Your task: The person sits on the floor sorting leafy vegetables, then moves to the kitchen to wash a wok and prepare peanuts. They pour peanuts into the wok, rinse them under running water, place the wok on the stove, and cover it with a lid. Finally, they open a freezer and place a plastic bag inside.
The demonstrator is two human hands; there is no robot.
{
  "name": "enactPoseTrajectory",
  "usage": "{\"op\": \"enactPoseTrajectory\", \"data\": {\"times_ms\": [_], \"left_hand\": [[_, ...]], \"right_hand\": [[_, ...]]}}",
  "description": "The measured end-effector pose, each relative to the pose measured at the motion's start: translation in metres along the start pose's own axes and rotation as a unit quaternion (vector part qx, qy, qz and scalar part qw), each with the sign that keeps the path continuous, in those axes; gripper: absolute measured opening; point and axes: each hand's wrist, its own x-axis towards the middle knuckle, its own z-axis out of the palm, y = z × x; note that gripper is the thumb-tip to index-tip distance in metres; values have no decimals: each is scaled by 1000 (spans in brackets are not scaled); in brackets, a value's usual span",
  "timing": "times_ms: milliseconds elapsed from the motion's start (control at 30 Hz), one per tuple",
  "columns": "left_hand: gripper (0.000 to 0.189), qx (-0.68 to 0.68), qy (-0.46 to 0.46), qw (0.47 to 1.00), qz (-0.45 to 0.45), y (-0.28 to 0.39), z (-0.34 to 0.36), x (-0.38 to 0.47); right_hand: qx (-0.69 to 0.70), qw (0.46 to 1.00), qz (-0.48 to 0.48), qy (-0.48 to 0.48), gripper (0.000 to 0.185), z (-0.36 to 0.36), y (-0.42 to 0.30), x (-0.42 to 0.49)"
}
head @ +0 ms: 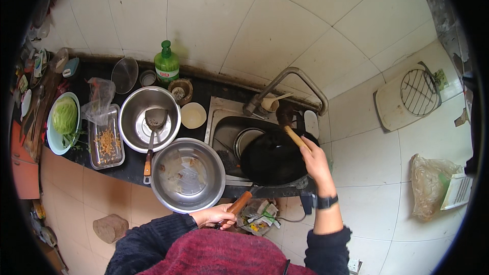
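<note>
My left hand (218, 215) grips the wooden handle (240, 202) of a black wok (271, 160). The wok rests tilted over the right part of a stainless-steel sink (217, 112). My right hand (315, 157) is closed around the light wooden handle of a scrubbing tool (296, 136), probably a pot brush. Its dark brown head is beyond the wok's far rim, near the tap (267, 93); its exact shape is hard to tell. Partly behind the wok, a round metal dish (246, 137) lies in the sink.
Left of the sink stand a wide steel basin (162, 194), a steel pot (128, 112) with a spatula (149, 152) inside, and a pale bowl (193, 115). Further left are a tray (91, 152) of brown bits and a cabbage (65, 114). A green pump bottle (167, 61) stands by the wall.
</note>
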Motion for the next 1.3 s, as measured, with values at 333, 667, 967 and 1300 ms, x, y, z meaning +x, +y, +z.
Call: {"op": "enactPoseTrajectory", "data": {"times_ms": [333,667,967,1300], "left_hand": [[34,318,153,936,17,-2,-32,17],[45,382,196,902,33,-4,-47,16],[48,359,-55,898,248,9,-44,-28],[33,254,157,954,39,1,-48,-32]], "right_hand": [[119,956,179,-201,42,64,15,55],[43,999,2,23,41,89,-7,-63],[92,972,-127,-173,41,225,-131,-66],[214,961,-136,-115,68,217,-105,-111]]}}
